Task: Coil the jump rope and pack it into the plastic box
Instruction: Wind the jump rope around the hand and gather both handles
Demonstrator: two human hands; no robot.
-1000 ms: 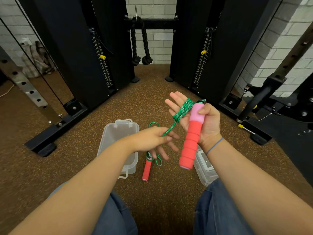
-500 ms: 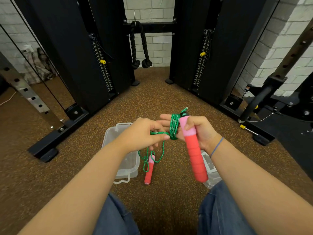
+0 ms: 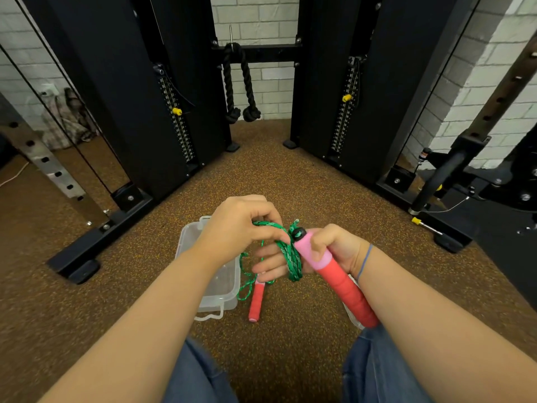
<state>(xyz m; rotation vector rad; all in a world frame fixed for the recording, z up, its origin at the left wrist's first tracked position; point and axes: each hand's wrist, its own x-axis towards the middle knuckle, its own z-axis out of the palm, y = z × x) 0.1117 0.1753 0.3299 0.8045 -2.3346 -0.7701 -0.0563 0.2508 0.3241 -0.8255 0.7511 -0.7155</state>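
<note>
The jump rope has a green cord [image 3: 287, 257] and two red-and-pink handles. My right hand [image 3: 328, 251] grips one handle [image 3: 340, 277] near its pink top, with several turns of cord wound around its fingers. My left hand [image 3: 238, 225] pinches the cord just above those turns. The loose cord hangs down to the second handle [image 3: 257, 301], which lies on the floor. The clear plastic box [image 3: 215, 283] stands open on the floor under my left wrist, partly hidden by it.
The box's clear lid [image 3: 353, 315] lies on the floor under my right forearm, mostly hidden. Black cable-machine towers [image 3: 139, 97] stand ahead on both sides, with a black rope attachment [image 3: 238, 82] hanging between them. My knees in jeans are at the bottom edge.
My left hand has carried the cord up and over the right fingers, adding to the winding. The held handle tilted further down to the right, and the hanging loose cord got shorter.
</note>
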